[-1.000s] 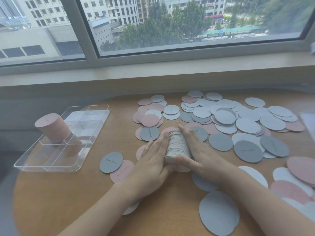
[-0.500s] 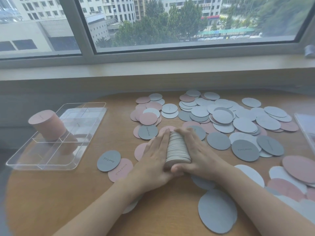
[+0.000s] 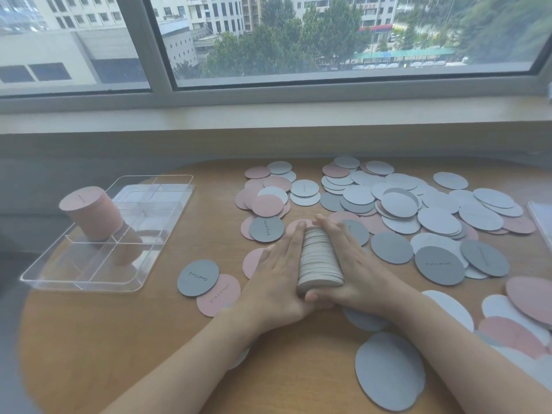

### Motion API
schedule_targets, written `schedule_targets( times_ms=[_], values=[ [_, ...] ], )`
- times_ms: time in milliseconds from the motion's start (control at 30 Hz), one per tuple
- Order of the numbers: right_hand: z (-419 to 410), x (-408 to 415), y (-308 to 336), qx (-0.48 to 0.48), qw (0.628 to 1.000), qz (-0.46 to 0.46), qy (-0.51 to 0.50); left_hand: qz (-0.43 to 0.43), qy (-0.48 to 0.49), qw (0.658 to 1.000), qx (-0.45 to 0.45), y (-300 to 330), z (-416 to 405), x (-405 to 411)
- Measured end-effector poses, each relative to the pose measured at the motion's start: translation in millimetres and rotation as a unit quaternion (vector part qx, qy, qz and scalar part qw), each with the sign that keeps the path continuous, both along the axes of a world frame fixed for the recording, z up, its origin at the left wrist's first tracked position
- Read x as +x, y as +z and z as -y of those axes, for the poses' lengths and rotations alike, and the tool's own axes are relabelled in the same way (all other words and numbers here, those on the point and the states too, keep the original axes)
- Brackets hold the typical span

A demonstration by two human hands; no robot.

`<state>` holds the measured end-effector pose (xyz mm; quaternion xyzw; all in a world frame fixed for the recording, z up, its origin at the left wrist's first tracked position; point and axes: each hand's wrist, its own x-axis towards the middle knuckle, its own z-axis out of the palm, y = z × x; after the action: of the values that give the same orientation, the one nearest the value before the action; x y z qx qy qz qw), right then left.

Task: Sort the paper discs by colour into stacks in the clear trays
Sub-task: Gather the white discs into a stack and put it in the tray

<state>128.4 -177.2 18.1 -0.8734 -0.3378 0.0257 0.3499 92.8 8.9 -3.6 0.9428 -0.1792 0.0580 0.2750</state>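
At centre frame, the left hand (image 3: 279, 274) and the right hand (image 3: 357, 271) bracket a stack of pale grey discs (image 3: 319, 262) lying on its side on the wooden table (image 3: 125, 339). Fingers of both hands are straight and pressed flat against the two ends of the stack; the thumbs meet beneath its near end. Compared with one second earlier, the hands have closed in and the stack reads tighter and more even, its edges aligned into a compact roll; its place on the table is nearly unchanged. This indicates the squaring-up step is close to finished, and the stack appears ready to be carried to the clear tray (image 3: 89, 279) at left of frame. That tray already holds a pink stack (image 3: 89, 213) in its rear-left compartment; the other compartments appear unoccupied. Loose discs (image 3: 439, 222), pink, pale and dark grey, lie scattered across the right and upper-centre table, so most sorting remains to be done.
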Motion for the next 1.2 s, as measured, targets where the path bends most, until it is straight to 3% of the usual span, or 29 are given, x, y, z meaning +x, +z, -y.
schedule_targets(
  times_ms=[133,300,467,700,933,1200],
  values=[
    [0,3,2,-0.007,0.999,-0.033,0.008,-0.030,-0.007,0.999,-0.010,-1,3,-1],
    [2,-2,2,-0.003,0.999,-0.049,0.019,0.005,-0.009,0.999,-0.038,1,5,-3],
    [-3,-2,4,-0.034,0.999,-0.011,0.016,0.003,0.001,1.000,-0.026,1,2,-4],
    [-1,-5,7,-0.025,0.998,-0.055,0.009,0.003,0.012,1.000,-0.001,0,0,-5],
    [5,1,6,-0.130,0.991,-0.023,0.001,0.010,0.029,1.000,-0.005,1,-2,-15],
    [-2,-4,3,-0.134,0.991,-0.023,0.017,-0.005,0.021,1.000,0.008,0,0,-13]
  ],
)
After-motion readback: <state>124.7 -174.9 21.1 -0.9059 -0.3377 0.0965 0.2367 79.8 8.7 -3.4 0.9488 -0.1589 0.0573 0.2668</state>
